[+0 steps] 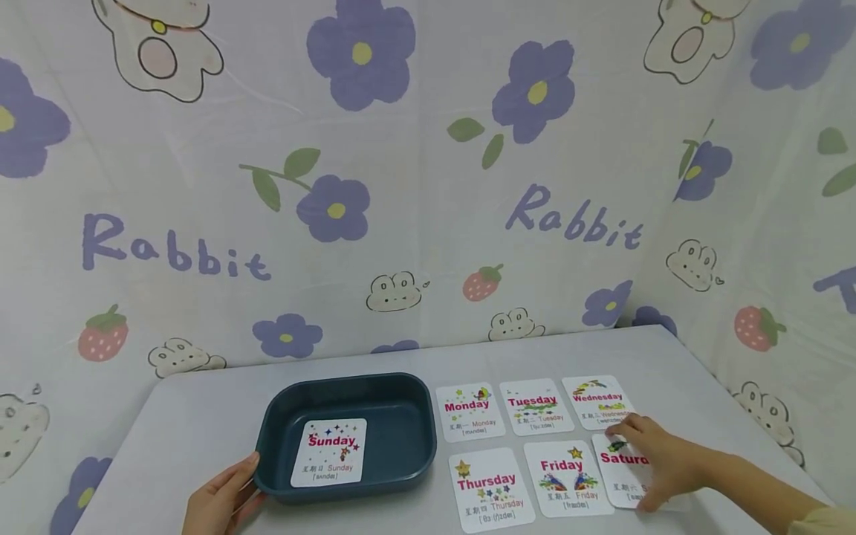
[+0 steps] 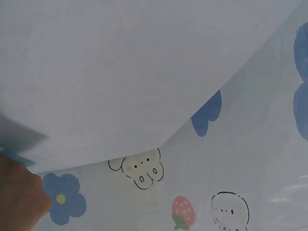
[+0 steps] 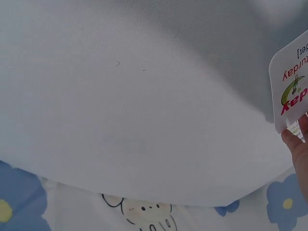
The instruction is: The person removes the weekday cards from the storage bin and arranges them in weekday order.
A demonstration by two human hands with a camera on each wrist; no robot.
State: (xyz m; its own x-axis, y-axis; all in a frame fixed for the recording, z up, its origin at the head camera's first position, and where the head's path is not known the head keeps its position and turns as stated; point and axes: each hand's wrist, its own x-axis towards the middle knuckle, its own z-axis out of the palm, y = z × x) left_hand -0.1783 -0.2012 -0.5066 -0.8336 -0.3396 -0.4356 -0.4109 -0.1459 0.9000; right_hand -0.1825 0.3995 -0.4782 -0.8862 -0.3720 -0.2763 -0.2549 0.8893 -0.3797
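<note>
At the left end of a dark teal tray (image 1: 394, 435), my left hand (image 1: 217, 499) grips the rim. A white Sunday card (image 1: 331, 453) lies face up inside the tray, toward its left. My right hand (image 1: 669, 457) spans the Saturday card (image 1: 618, 487), fingers at its upper edge and thumb at its lower edge, covering its right part. The right wrist view shows that card upside down, with fingertips at its edge. Beside it lies the Friday card (image 1: 568, 479), and above it the Wednesday card (image 1: 597, 405). In the left wrist view only part of the left hand appears.
Right of the tray lie the Monday card (image 1: 470, 412), the Tuesday card (image 1: 537, 409) and the Thursday card (image 1: 491, 490). Everything stands on a white table (image 1: 214, 401). A patterned curtain (image 1: 414, 223) with flowers and rabbits hangs behind and along the right side.
</note>
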